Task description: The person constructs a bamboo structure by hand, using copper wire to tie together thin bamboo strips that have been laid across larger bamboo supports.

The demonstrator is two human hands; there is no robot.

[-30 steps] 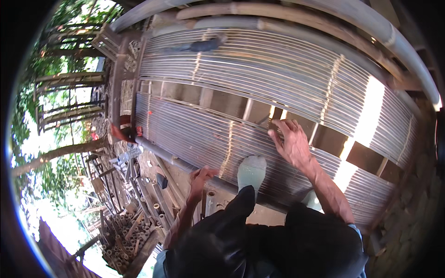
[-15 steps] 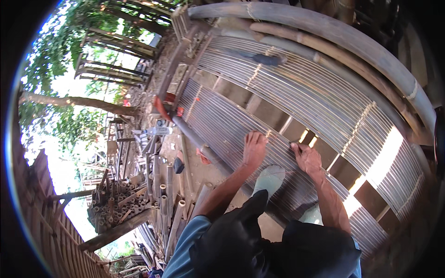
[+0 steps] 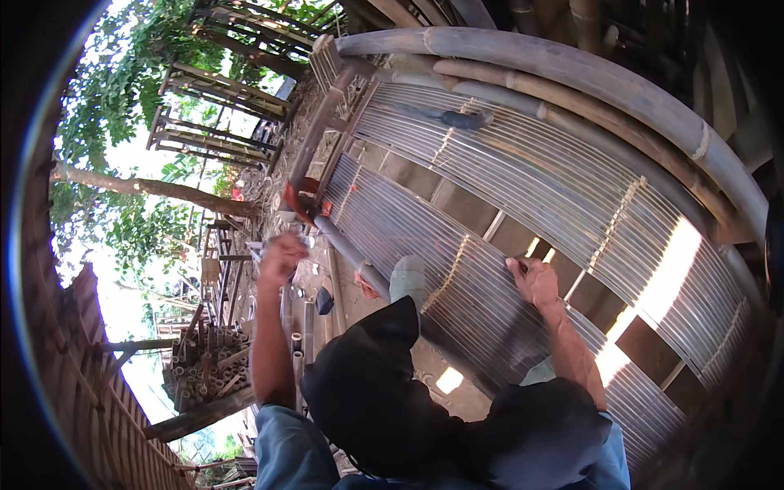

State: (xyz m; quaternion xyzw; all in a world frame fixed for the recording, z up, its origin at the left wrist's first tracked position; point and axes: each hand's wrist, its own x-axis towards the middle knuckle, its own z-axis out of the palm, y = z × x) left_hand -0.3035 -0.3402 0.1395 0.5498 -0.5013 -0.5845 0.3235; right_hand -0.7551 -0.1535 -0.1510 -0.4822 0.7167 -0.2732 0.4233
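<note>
A large panel of thin bamboo slats (image 3: 457, 269) lies in front of me, with a second slat panel (image 3: 523, 163) beyond a row of gaps. My right hand (image 3: 532, 281) rests on the near panel at the edge of a gap, fingers bent. My left hand (image 3: 281, 256) is lifted off the panel, out to the left above a grey pole (image 3: 349, 253), fingers curled; I cannot make out whether it holds anything. My pale shoe (image 3: 407, 279) stands on the panel between both hands.
A red clamp (image 3: 297, 201) sits at the pole's far end. A dark tool (image 3: 460, 119) lies on the far panel. Thick bamboo poles (image 3: 588, 77) curve along the far side. Cut bamboo pieces (image 3: 204, 369), frames (image 3: 220, 135) and a fence (image 3: 77, 392) stand left.
My left hand has left the slats and swung out to the left over the pole. My right hand has stayed on the near panel. My head has turned, shifting the view left.
</note>
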